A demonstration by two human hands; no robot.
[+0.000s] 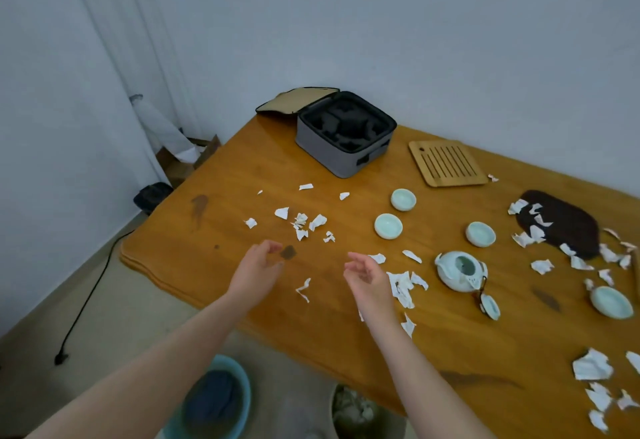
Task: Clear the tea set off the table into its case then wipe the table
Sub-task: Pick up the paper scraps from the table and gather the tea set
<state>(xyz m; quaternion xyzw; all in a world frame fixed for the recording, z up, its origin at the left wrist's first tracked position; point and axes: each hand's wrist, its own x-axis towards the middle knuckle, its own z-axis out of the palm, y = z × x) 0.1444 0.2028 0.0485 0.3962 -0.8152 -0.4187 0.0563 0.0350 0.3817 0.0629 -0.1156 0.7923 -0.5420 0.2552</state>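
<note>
Celadon ceramic, glazed. The whole set is out on the surface [242,175], nothing in the case [346,133] yet. Case sits open at the far edge, flap thrown back, black foam cutouts bare. Teapot [460,270] is right of the right hand [365,272], uncovered. Its lid [490,307] lies beside it on a cord tied to the pot. Three cups [388,226] sit between teapot and case, and a bigger bowl [611,301] at far right. Bamboo tray [446,163] is beside the case, dark mat [561,222] further right. Torn paper scraps [301,224] all over.

Both hands hover over the wood, fingers loosely curled, nothing in either. Left hand [258,265] is close to a dark patch. Stain or object, can't tell.

Handling, my guess:
- **All pieces:** light, rigid, brittle, slick glaze.
- **Cups:** pinch at the rim, thumb inside, one at a time.
- **Teapot:** palm round the body, not spout or handle alone. Seat the lid first or hold it in the other hand, or it swings on the cord and chips.
- **Foam pockets:** look shape-cut, so match piece to pocket and lower straight in.
- **Tray:** stiff, grip an edge.
- **Scraps:** need sweeping off before the wipe. Cloth [214,400] sits in a basin [246,390] on the floor.
</note>
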